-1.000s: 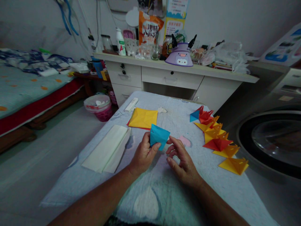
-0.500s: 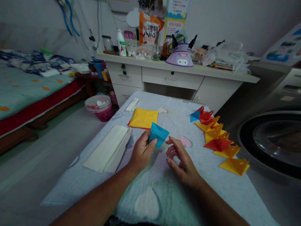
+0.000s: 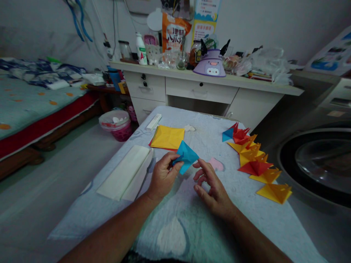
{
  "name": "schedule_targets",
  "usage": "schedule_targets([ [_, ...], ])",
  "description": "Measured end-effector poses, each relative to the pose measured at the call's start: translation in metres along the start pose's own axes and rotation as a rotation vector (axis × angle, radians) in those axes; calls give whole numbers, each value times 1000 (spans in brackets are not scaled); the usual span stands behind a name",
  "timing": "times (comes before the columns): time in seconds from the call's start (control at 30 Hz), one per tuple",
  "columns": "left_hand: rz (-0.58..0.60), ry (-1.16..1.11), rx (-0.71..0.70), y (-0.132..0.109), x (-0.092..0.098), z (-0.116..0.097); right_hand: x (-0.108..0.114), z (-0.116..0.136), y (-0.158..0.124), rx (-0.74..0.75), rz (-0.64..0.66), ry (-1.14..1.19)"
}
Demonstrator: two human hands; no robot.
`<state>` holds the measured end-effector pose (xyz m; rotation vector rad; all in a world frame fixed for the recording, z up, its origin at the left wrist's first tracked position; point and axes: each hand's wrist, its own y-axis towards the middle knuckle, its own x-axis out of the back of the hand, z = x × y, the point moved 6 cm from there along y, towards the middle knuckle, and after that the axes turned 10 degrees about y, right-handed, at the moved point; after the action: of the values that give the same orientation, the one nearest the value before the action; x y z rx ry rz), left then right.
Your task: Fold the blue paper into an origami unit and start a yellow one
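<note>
A blue folded paper [image 3: 187, 156], roughly diamond-shaped with creases, is pinched at its left corner between the thumb and fingers of my left hand [image 3: 166, 174]. Just right of it is my right hand [image 3: 212, 190], its fingers curved and apart, holding nothing. The right index fingertip is at or very near the paper's right corner; contact is hard to tell. Behind the paper lies a stack of square paper [image 3: 168, 137], yellow on top with red beneath. Along the table's right side stands a row of folded paper cranes [image 3: 255, 167] in red, yellow and blue.
A long folded white paper [image 3: 124, 173] lies on the cloth-covered table [image 3: 175, 212] at left. A small white box [image 3: 154, 122] sits at the far left corner. Beyond are a cluttered white desk [image 3: 203, 87], a pink bin [image 3: 117, 126], a bed [image 3: 33, 98] and a washing machine [image 3: 323, 146].
The blue paper has turned and opened out in my left hand, now showing a wider diamond with its right corner closer to my right index finger. My right hand has barely moved.
</note>
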<state>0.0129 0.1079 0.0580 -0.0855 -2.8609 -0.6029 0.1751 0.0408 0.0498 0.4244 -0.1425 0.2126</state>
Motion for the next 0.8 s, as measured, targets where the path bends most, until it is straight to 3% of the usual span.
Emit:
schedule_targets([
  [0.5, 50, 106, -301, -3, 1, -19, -6, 5, 2, 23, 71, -81],
  [0.8, 75, 107, -350, -7, -1, -24, -10, 5, 2, 9, 123, -92],
])
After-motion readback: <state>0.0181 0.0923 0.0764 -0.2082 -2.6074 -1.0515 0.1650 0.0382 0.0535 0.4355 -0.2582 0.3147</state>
